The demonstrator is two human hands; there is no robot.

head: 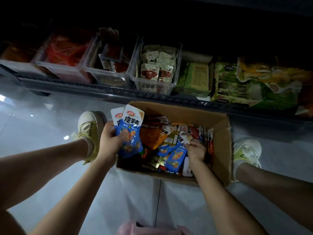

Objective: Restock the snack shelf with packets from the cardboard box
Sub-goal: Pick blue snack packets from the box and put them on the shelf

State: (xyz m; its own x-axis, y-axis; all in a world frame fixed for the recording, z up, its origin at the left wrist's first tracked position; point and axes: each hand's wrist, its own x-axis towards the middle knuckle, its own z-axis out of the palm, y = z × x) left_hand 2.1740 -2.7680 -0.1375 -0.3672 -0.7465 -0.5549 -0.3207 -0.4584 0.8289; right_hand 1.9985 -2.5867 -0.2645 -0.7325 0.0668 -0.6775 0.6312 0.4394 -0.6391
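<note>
Now, left grip (110, 141): curled round two blue packets (131, 128), held over the box's left edge.
Right grip (196, 151): down inside the box, fingertips pinching a loose packet (183, 139).
Cardboard box (220, 133): on the floor (50, 116) below the shelf's front edge, heaped with mixed packets.
Snack shelf (101, 89): clear bins (152, 85) in a row.
</note>
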